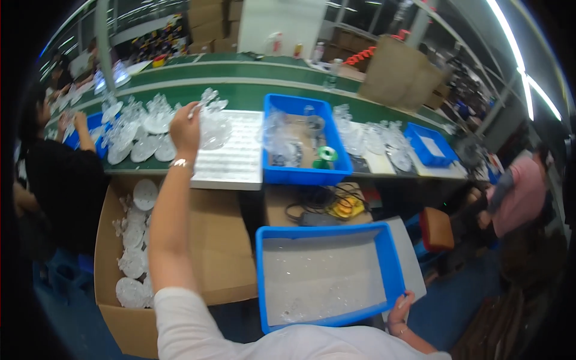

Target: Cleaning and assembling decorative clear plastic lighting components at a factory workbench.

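My left hand (187, 126) reaches forward over the bench, its fingers pinched at the side of a clear plastic piece (215, 131) with a round disc base and an ornate top. That piece is above the left end of a white patterned board (229, 157). Down at the lower right, my right hand (401, 307) grips the near right corner of a shallow blue tray (393, 264). The tray lies in front of my body, lined with a greyish sheet that carries small clear bits. Part of the left fingers' grip is hidden by the hand itself.
Many similar clear pieces (144, 129) crowd the bench on the left. Others fill an open cardboard box (222, 252) below. A blue bin (307, 175) holds a green spool (326, 157). Co-workers sit left (66, 180) and right (519, 195). Cables (324, 207) lie under the bench.
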The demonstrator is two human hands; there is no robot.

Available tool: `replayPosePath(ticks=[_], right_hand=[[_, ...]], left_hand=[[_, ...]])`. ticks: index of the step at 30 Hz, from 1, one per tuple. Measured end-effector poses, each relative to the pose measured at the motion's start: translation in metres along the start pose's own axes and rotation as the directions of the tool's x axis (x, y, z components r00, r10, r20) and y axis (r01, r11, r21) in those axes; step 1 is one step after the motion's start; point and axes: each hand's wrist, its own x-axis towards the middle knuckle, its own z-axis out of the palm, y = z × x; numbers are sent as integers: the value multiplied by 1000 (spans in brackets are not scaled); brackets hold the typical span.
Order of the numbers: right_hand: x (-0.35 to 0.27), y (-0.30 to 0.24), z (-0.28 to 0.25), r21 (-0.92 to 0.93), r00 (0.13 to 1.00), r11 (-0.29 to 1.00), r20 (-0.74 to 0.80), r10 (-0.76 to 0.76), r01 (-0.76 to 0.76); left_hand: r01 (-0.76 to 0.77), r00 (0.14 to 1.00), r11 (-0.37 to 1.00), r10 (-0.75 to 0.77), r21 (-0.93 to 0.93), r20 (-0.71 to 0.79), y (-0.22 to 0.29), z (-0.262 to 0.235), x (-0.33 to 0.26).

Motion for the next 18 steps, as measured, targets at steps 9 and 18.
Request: replayPosePath(ticks=[9, 18], right_hand=[[19, -34, 28, -93, 963, 984, -208, -171, 155], [0, -208, -70, 48, 672, 672, 28, -740, 739]], left_hand=[[-5, 931, 863, 190, -506, 313, 202, -107, -95], [-602, 445, 497, 859, -625, 255, 323, -160, -206]])
